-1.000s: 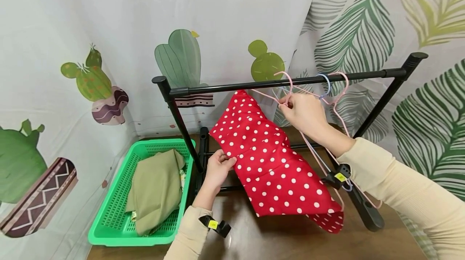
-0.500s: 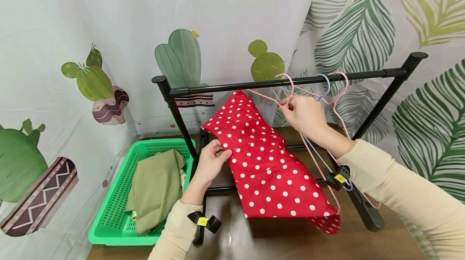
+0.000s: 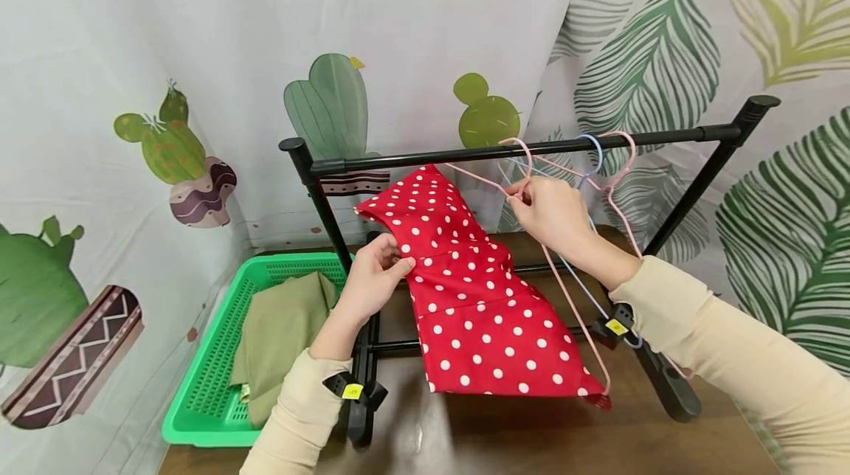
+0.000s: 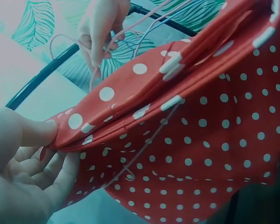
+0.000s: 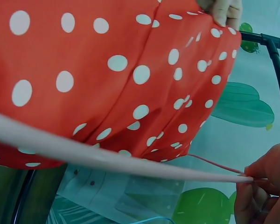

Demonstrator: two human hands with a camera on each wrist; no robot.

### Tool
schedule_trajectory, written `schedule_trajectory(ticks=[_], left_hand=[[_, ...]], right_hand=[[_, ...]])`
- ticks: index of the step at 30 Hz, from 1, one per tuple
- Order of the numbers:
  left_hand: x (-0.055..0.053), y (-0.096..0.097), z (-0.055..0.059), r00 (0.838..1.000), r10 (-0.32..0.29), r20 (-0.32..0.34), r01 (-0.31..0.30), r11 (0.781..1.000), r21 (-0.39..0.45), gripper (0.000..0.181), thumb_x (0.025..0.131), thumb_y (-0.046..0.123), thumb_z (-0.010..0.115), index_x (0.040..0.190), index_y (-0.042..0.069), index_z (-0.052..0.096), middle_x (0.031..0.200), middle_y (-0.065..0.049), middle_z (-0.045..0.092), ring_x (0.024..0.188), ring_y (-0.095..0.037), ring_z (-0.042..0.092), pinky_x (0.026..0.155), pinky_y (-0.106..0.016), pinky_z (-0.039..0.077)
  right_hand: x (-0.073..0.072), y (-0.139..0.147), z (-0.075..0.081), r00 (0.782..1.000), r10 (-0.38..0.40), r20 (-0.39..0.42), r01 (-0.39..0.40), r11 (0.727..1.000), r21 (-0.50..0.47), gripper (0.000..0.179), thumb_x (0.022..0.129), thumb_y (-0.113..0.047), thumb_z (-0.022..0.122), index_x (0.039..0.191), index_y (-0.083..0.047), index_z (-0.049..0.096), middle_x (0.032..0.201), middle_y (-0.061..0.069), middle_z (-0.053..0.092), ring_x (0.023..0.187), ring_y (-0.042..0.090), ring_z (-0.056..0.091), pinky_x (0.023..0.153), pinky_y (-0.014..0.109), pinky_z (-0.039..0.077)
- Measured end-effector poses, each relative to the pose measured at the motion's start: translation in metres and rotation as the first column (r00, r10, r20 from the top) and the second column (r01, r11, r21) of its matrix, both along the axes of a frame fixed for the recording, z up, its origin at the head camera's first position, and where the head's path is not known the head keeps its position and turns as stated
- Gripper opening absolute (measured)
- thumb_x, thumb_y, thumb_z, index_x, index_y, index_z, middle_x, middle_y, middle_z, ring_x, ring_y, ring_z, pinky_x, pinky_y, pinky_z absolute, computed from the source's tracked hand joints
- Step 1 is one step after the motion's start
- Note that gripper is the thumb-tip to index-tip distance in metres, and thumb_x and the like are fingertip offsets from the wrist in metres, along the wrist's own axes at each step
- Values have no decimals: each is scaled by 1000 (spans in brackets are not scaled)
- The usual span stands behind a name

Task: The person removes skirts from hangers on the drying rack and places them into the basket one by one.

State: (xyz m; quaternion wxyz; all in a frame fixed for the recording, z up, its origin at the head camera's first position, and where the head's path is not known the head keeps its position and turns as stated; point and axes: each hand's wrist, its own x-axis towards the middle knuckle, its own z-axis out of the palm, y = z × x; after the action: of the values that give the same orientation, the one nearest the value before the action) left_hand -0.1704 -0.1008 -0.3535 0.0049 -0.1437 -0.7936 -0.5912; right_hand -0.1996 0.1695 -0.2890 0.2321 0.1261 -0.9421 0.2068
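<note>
A red garment with white polka dots (image 3: 471,298) hangs slantwise in the middle of the head view; its exact kind is unclear. My left hand (image 3: 372,279) pinches its left edge between thumb and fingers, and the left wrist view shows the folded, layered edge (image 4: 130,112). My right hand (image 3: 551,213) pinches a pink hanger (image 3: 574,305) just under its hook, near the rail. One arm of that hanger runs behind or into the garment's top corner, while the far lower corner shows at the garment's right end. How much of it lies inside the cloth is hidden.
A black clothes rack (image 3: 412,161) stands on the brown table (image 3: 505,438). To the right on its rail hang a blue hanger (image 3: 598,158) and another pink hanger (image 3: 627,165). On the left, a green basket (image 3: 189,379) holds folded olive cloth (image 3: 282,342).
My left hand has moved left and slightly up, drawing the garment's edge leftward along the hanger. More of the hanger's right end shows. The right hand has stayed nearly in place.
</note>
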Motion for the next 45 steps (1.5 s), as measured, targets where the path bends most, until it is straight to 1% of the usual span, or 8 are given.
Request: schedule_trajectory(ticks=[14,19,22,25,29,36,41,45], left_hand=[[3,-23,25,996,42,-85,-43,999,-17,17,88,7,61,104,6,56,99,-9,64,82,-21,60,72,-31,53],[11,-31,40,992,59,-108,-60,998,-6,17,88,5,60,104,3,56,98,-14,64,83,-20,59,70,-26,52],[11,-37,43,989,91,-118,-96,995,-31,17,87,5,61,104,2,57,97,-14,64,83,-18,60,70,-26,51],[5,-45,34,983,118,-144,-126,991,-49,16,87,9,63,102,5,58,95,-11,65,83,-14,60,70,-25,51],[7,-50,33,978,144,-151,-156,985,-75,18,87,11,63,103,6,57,95,-10,66,83,-12,61,73,-24,50],[13,-57,39,961,162,-226,-193,973,-123,20,86,12,64,103,6,55,93,-7,67,80,-10,60,69,-22,49],[17,-60,44,953,164,-254,-198,973,-116,22,85,9,65,103,5,54,91,-9,66,79,-8,60,67,-21,48],[21,-63,46,948,181,-260,-221,966,-132,24,84,9,66,103,5,53,92,-8,66,79,-5,60,69,-19,49]], right_hand=[[-2,3,-3,1000,-16,20,16,1000,1,14,84,-16,63,79,-5,71,63,8,62,44,18,43,36,26,26],[-3,7,-4,999,-25,41,25,1000,2,14,85,-15,61,77,-5,70,56,5,57,40,16,38,36,25,24],[-4,9,-5,999,-28,30,27,1000,13,17,85,-15,61,73,-5,69,53,5,54,40,16,39,36,25,24],[-5,9,-6,999,-25,22,25,1000,10,19,85,-16,60,71,-5,68,51,5,52,40,17,40,36,25,24],[-6,8,-8,999,-27,22,27,1000,6,20,85,-16,59,72,-5,70,51,5,52,40,17,39,35,25,24],[-4,9,-8,999,-34,-3,34,999,13,32,85,-15,59,53,-9,58,64,8,61,41,17,37,36,25,22],[-3,11,-7,999,-37,-11,37,999,18,37,85,-14,59,49,-11,49,54,7,53,40,17,35,36,25,22],[-3,12,-8,999,-45,-15,45,999,15,32,85,-15,60,53,-9,54,50,5,48,41,17,37,37,25,24]])
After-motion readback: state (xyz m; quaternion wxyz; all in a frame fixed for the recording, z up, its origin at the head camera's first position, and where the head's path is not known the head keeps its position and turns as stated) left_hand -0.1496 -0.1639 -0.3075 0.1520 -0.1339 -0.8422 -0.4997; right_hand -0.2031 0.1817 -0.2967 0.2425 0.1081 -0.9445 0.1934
